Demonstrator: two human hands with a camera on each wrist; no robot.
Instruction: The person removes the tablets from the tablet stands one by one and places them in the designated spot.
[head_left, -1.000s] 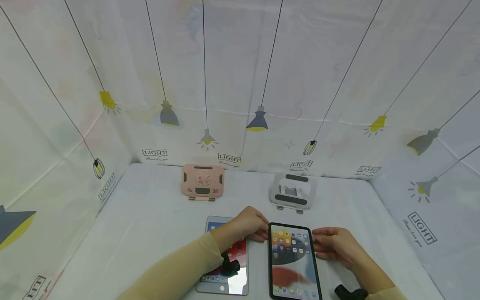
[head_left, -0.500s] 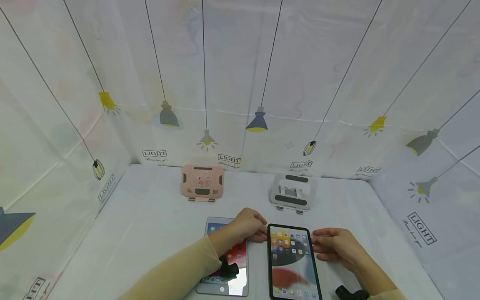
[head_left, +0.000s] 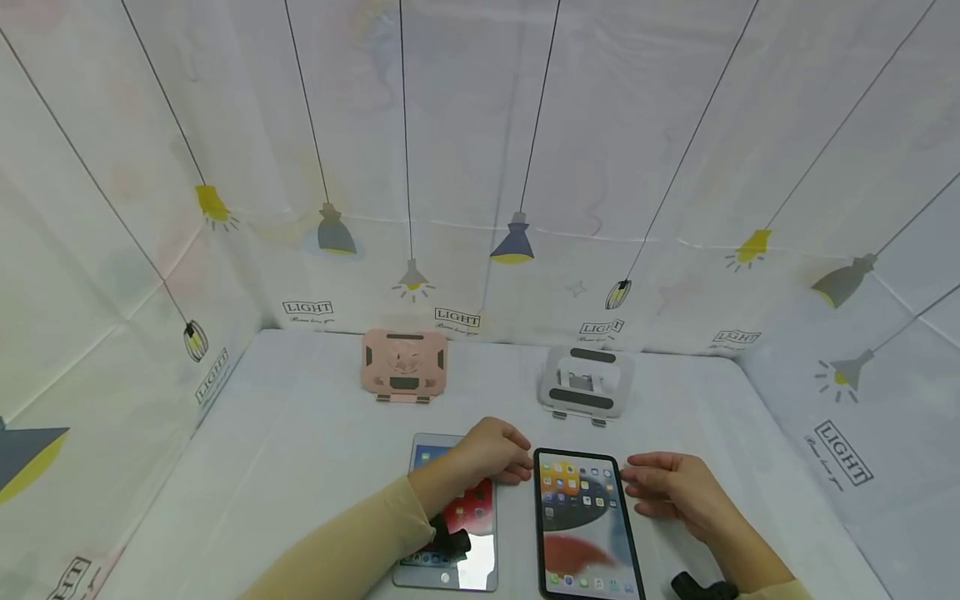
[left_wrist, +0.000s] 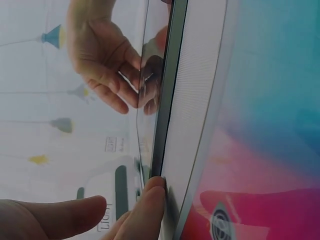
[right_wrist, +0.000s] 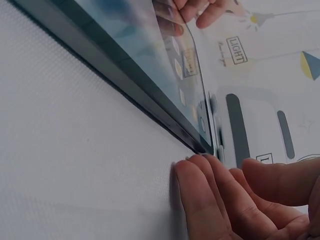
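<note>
A tablet with a black frame [head_left: 587,525] lies flat with its screen lit, between my two hands. My left hand [head_left: 491,454] is at its upper left edge; in the left wrist view its fingertips [left_wrist: 155,192] touch that edge, thumb held apart. On the far side my right hand [head_left: 675,492] has its fingers beside the upper right edge, with the thumb apart from the tablet in the right wrist view. Whether those fingertips touch the edge is hard to tell. A white-framed tablet [head_left: 480,567], also lit, lies under my left forearm, which covers part of its screen.
Behind the tablets, a pink stand-like holder [head_left: 422,367] with dark pads lies at the left and a grey one [head_left: 621,392] at the right. White cloth [head_left: 300,433] covers the table. A lamp-patterned curtain [head_left: 465,167] encloses the back and sides.
The black-framed tablet has shifted very slightly left and towards me. My left hand has drawn back a little to the left; the right hand stays beside the tablet. The white-framed tablet and both holders stay put.
</note>
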